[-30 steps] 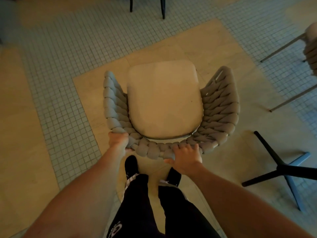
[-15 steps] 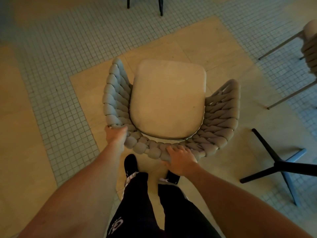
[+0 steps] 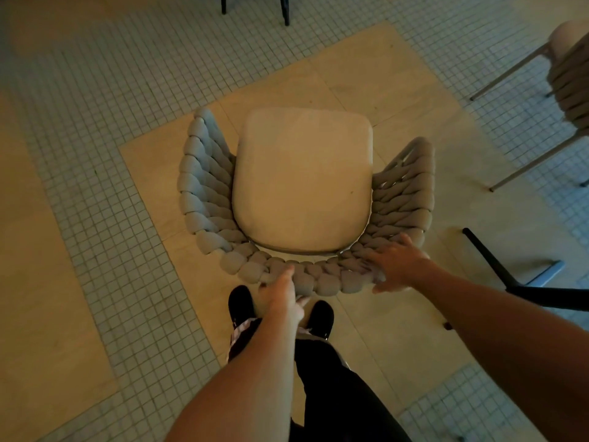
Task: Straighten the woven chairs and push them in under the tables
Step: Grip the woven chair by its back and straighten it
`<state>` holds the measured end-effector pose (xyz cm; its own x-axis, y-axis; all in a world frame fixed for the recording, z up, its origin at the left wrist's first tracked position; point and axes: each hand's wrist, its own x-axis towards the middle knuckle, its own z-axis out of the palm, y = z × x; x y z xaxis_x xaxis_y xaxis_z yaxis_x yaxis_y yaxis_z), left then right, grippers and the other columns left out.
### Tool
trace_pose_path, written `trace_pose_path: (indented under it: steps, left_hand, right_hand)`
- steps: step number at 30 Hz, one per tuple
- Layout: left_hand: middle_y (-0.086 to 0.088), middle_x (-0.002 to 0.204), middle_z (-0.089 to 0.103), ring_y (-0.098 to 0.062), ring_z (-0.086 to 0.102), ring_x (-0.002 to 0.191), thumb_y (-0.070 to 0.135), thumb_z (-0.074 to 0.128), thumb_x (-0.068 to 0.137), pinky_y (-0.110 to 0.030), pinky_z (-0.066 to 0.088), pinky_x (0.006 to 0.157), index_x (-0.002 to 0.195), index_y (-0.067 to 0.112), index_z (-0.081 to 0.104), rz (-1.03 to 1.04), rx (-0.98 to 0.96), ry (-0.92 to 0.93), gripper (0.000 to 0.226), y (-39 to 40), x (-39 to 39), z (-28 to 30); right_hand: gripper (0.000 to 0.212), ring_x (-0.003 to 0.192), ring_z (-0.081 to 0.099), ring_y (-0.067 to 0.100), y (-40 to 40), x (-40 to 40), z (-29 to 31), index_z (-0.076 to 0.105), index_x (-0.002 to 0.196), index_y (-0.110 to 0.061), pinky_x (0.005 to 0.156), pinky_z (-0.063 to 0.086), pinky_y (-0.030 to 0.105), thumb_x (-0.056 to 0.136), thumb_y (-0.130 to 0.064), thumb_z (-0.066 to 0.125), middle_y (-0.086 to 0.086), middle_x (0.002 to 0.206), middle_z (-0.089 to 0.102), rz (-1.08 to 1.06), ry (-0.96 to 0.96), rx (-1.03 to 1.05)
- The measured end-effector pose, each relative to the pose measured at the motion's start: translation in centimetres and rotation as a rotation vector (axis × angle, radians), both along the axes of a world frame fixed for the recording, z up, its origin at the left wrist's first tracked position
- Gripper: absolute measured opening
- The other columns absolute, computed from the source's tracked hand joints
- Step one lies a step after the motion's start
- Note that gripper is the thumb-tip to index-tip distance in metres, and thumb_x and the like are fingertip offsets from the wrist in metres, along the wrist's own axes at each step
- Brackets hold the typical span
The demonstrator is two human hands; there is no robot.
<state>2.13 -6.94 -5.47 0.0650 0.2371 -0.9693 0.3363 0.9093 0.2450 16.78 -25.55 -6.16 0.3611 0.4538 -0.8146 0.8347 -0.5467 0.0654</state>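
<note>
Woven chair [image 3: 306, 193] askew; right hand [image 3: 395, 266] fingers spread flat on backrest, left hand [image 3: 283, 291] fingers straight, touching rim (no real grip). Risk: slip, or snagging black worktop base [image 3: 497, 266].

A grey woven chair [image 3: 207, 186] with thick braided back and arms and a pale seat cushion [image 3: 304, 180] stands upright on the tan floor slab, a second woven chair [image 3: 570, 87] well apart at the right edge.
</note>
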Motion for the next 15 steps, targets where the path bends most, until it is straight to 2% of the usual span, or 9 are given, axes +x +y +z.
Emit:
trace_pose_path:
  steps: [3, 6, 7, 9, 12, 15]
  left_hand:
    - [-0.009, 0.152, 0.043, -0.036, 0.048, 0.134, 0.018, 0.067, 0.097, -0.060, 0.048, 0.101, 0.152, 0.024, 0.037, 0.048, 0.015, -0.008, 0.063, -2.0, 0.6, -0.1]
    - [-0.006, 0.148, 0.049, -0.034, 0.054, 0.127, 0.018, 0.072, 0.094, -0.054, 0.056, 0.080, 0.149, 0.028, 0.041, 0.048, 0.078, -0.007, 0.064, -2.5, 0.5, -0.8]
    - [-0.007, 0.148, 0.049, -0.035, 0.054, 0.126, 0.016, 0.072, 0.094, -0.055, 0.056, 0.080, 0.149, 0.029, 0.040, 0.054, 0.088, 0.002, 0.066, -2.4, 0.4, -1.1]
    - [-0.009, 0.150, 0.047, -0.037, 0.053, 0.129, 0.012, 0.068, 0.096, -0.061, 0.054, 0.091, 0.152, 0.026, 0.037, 0.052, 0.099, 0.012, 0.066, -2.1, 0.4, -0.9]
    - [-0.013, 0.153, 0.042, -0.038, 0.046, 0.136, 0.010, 0.058, 0.101, -0.058, 0.046, 0.104, 0.152, 0.017, 0.037, -0.025, 0.090, 0.006, 0.055, -1.0, 0.2, -0.5]
    - [-0.012, 0.150, 0.045, -0.036, 0.049, 0.133, 0.009, 0.061, 0.099, -0.054, 0.050, 0.095, 0.149, 0.016, 0.040, -0.078, 0.140, 0.061, 0.054, 1.6, -0.3, -0.6]
  right_hand:
    - [0.086, 0.141, 0.042, 0.023, -1.0, 1.4, 0.5, 0.038, 0.149, -0.034, 0.117, 0.015, 0.054, 0.081, -0.086, 0.048, -0.005, 0.153, 0.046, 0.063, -0.043, -0.037]
    - [0.084, 0.141, 0.041, 0.023, -1.3, 1.3, 0.9, 0.039, 0.149, -0.032, 0.115, 0.017, 0.052, 0.086, -0.086, 0.038, -0.004, 0.154, 0.043, 0.130, -0.066, -0.043]
    - [0.084, 0.141, 0.040, 0.024, -1.3, 1.1, 0.9, 0.039, 0.150, -0.030, 0.115, 0.017, 0.052, 0.087, -0.085, 0.036, -0.003, 0.155, 0.042, 0.140, -0.080, -0.033]
    - [0.083, 0.140, 0.041, 0.024, -1.4, 0.5, 1.1, 0.040, 0.150, -0.029, 0.115, 0.017, 0.053, 0.088, -0.085, 0.033, -0.002, 0.155, 0.042, 0.143, -0.101, -0.023]
    - [0.084, 0.142, 0.039, 0.025, -0.7, -0.7, 1.7, 0.035, 0.154, -0.028, 0.116, 0.017, 0.054, 0.090, -0.082, 0.034, 0.000, 0.157, 0.040, 0.104, -0.096, -0.004]
    - [0.085, 0.146, 0.035, 0.026, 1.0, -3.0, 1.9, 0.027, 0.158, -0.027, 0.119, 0.013, 0.058, 0.092, -0.079, 0.035, 0.002, 0.163, 0.033, 0.017, -0.063, 0.020]
